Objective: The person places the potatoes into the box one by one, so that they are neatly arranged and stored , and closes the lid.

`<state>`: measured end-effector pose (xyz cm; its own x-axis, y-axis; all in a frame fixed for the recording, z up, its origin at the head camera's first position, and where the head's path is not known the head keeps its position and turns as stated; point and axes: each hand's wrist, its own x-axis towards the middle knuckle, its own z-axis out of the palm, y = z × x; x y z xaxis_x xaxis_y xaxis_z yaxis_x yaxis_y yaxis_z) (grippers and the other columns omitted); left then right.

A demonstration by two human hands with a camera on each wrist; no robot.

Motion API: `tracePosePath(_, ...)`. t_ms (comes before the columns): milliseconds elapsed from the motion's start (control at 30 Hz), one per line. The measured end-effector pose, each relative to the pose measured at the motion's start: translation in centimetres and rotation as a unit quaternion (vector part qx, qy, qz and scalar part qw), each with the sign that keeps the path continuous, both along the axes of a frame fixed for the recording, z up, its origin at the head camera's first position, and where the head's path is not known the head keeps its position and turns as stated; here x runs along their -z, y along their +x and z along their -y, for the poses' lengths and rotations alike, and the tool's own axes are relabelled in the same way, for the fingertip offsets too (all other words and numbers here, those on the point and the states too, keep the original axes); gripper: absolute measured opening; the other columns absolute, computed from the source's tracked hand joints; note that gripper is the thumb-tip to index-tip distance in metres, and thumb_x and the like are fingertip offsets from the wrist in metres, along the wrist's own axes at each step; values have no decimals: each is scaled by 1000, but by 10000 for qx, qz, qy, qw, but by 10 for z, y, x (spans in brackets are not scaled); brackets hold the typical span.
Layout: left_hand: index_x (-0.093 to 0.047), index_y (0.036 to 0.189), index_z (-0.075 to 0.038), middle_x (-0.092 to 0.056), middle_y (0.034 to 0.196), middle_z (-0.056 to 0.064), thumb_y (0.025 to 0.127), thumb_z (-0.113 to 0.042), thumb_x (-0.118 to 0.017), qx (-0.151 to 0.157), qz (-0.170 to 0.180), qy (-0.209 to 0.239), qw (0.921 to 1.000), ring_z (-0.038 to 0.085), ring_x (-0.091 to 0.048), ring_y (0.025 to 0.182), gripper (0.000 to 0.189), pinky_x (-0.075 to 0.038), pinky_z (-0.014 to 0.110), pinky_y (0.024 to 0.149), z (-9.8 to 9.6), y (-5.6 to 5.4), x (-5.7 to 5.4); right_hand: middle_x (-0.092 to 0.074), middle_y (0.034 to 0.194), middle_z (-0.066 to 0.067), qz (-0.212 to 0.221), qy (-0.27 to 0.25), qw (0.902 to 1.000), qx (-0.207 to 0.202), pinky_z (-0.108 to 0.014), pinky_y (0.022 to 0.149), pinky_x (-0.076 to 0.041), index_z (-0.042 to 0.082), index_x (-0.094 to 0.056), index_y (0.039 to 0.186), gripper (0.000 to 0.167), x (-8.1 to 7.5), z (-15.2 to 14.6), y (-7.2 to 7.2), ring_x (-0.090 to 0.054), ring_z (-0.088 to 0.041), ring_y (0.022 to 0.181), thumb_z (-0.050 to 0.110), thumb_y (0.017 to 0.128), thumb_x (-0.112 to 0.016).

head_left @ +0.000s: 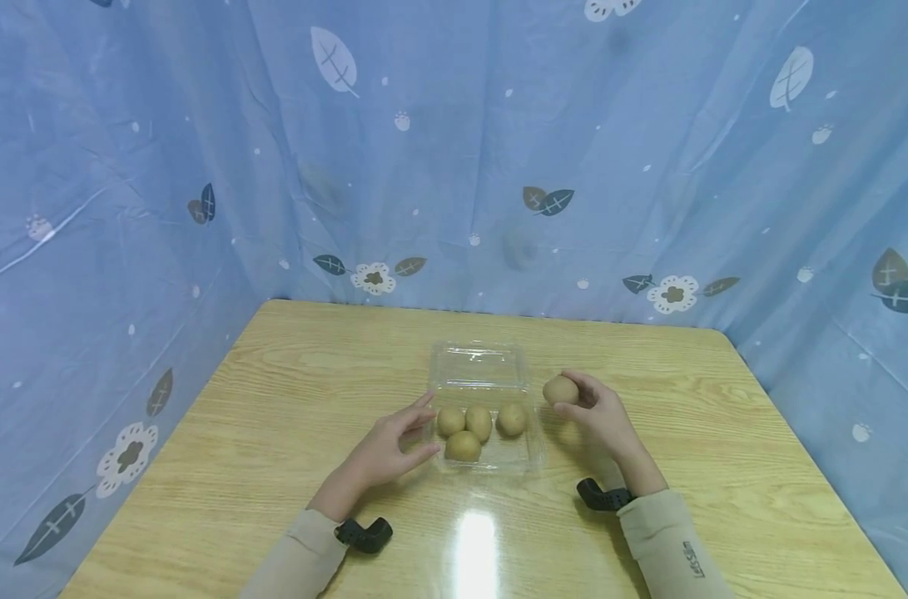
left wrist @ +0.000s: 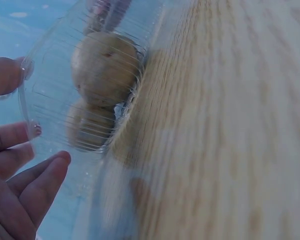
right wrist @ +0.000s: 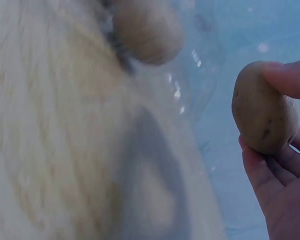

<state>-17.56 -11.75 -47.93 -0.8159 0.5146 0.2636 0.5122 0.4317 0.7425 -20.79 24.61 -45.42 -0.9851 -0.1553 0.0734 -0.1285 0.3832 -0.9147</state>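
Note:
My right hand (head_left: 597, 413) pinches a small brown potato (head_left: 561, 391) between thumb and fingertips, raised above the table just right of a clear plastic box. In the right wrist view this potato (right wrist: 266, 109) shows small dark eyes on its skin. Several potatoes lie inside the box (head_left: 508, 456); one of them is this front potato (head_left: 463, 447). The hinged lid (head_left: 479, 363) lies back, away from me. My left hand (head_left: 389, 445) is at the box's left side with fingers spread. Its fingertips touch the clear rim in the left wrist view.
The box stands on a wood-grain table (head_left: 311, 366). A blue curtain (head_left: 439, 158) with leaves and flowers hangs behind the table and along both sides. Black straps with camera mounts sit on both wrists, and light glares off the table in front of the box.

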Motion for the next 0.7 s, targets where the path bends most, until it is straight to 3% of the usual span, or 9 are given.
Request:
tracePosePath(267,-51,131,0,-27,156,7,91,-34,-64,-55,9,-53,10000,27,-58,119,54,-50,31,99,-1,1,-2,-47,138,-25,-311,-573,9963,-553,-11,87,-51,-4,-43,138,62,-12,15,10,-57,4,105,13,86,-70)
tracePosePath(400,-51,131,0,-28,155,8,90,-32,-65,-128,-11,-163,9998,27,-59,118,54,-50,32,99,-1,1,-3,-47,138,-25,-390,-698,9932,-845,-11,92,-49,-6,-43,138,62,-15,22,14,-56,5,109,9,84,-71)
tracePosePath(500,-48,135,-2,-40,149,11,90,-32,-65,-184,-59,-224,9996,26,-60,116,57,-51,34,99,-2,0,-4,-47,138,-25,-448,-727,9912,-1016,-12,96,-47,-6,-44,137,62,-17,26,17,-54,3,113,7,83,-72)
tracePosePath(700,-32,147,-7,-56,133,14,89,-34,-65,-242,-131,-360,9990,25,-61,115,72,-51,35,100,-2,-1,-7,-46,138,-27,-567,-692,9868,-1351,-11,98,-45,-9,-43,136,61,-18,32,19,-52,3,117,5,83,-70)
